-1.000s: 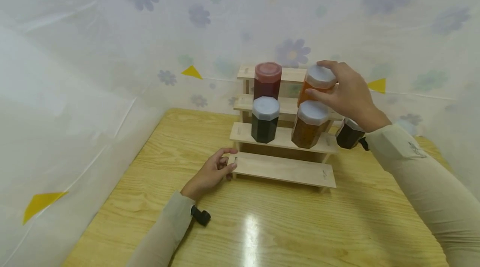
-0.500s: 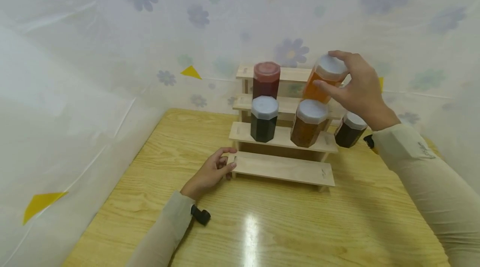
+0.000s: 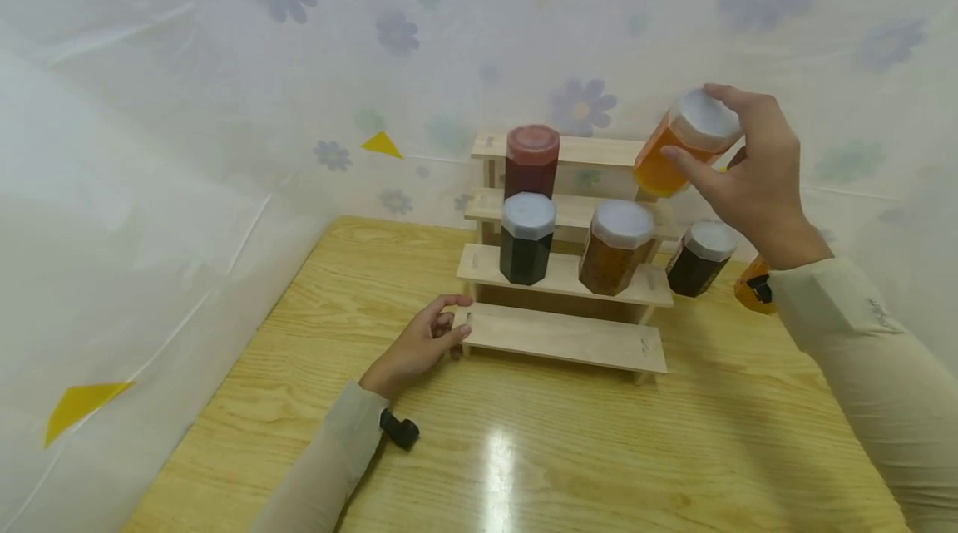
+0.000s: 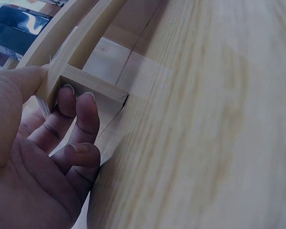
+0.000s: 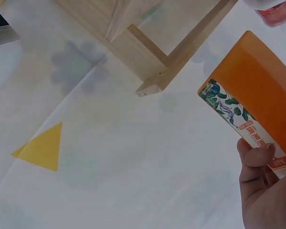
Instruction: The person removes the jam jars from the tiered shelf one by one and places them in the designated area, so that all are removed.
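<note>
My right hand (image 3: 771, 175) grips an orange jar (image 3: 662, 157) with a white lid, tilted in the air near the right end of the top shelf. The right wrist view shows the orange jar's printed label (image 5: 238, 117) beside the fingers. My left hand (image 3: 412, 350) pinches the left end of the lowest step of a wooden tiered rack (image 3: 565, 338), thumb above and fingers curled beneath. On the step above stand a dark jar (image 3: 526, 254) and a brown jar (image 3: 609, 263), both white-lidded. Behind the dark one rises a red-lidded jar (image 3: 531, 163), its base hidden.
Right of the rack, another dark jar (image 3: 698, 267) with a white lid is on the wood-grain table (image 3: 599, 450). An orange jar (image 3: 751, 288) shows partly behind my right wrist. A flowered sheet (image 3: 464, 42) hangs behind and along the sides.
My right hand has carried the orange jar up and to the right, away from behind the brown jar, and it tilts more. The left hand keeps its place on the rack.
</note>
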{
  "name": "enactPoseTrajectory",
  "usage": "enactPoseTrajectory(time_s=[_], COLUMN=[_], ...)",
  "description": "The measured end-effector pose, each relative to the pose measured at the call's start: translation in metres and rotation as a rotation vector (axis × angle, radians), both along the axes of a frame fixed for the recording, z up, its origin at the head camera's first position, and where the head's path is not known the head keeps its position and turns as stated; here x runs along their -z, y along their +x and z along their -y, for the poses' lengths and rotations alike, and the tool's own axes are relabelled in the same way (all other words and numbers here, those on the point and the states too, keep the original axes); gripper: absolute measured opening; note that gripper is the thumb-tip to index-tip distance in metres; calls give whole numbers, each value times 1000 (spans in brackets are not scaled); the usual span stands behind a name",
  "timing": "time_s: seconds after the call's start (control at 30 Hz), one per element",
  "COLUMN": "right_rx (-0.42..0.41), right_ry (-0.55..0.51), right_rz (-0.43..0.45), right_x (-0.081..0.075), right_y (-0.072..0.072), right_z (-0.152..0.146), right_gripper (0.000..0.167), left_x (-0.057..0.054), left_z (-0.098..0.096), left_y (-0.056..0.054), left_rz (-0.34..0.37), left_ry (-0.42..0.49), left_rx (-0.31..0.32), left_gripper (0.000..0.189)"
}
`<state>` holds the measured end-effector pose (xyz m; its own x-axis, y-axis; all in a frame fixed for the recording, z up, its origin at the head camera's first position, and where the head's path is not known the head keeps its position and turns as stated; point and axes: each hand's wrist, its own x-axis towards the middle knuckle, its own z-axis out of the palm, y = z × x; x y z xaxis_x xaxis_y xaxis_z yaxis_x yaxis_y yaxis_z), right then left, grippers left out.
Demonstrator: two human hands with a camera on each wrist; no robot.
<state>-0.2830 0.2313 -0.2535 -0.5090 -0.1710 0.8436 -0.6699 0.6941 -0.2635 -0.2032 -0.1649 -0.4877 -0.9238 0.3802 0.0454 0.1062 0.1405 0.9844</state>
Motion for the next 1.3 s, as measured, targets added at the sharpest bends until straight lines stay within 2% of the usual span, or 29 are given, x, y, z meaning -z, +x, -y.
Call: enactPoseTrajectory(time_s=[0.23,0.43,0.6,0.83,1.07,1.3], right_rx=[15,38,49,155,224,230], right_ry=[17,3,16,45,-34,-38], right_rz=[53,66,67,132,188,158], right_x=[2,4,6,10,15,30], right_y=[1,10,19,32,45,52], right_z=[-24,-41,-55,-75,-89,-110], right_gripper=[69,67,67,65,62,59], left_x=[0,1,0,0,-1,-3], left_z=[1,0,-1,1,1,-1], left_y=[0,0,2,0,0,1], left_rz=[-1,-12,5,16,17,16], left_ry=[-4,2,5,1,7,-12], left_rx=[-7,2,-7,-15,-16,-21], left_gripper=[46,46,45,46,45,46])
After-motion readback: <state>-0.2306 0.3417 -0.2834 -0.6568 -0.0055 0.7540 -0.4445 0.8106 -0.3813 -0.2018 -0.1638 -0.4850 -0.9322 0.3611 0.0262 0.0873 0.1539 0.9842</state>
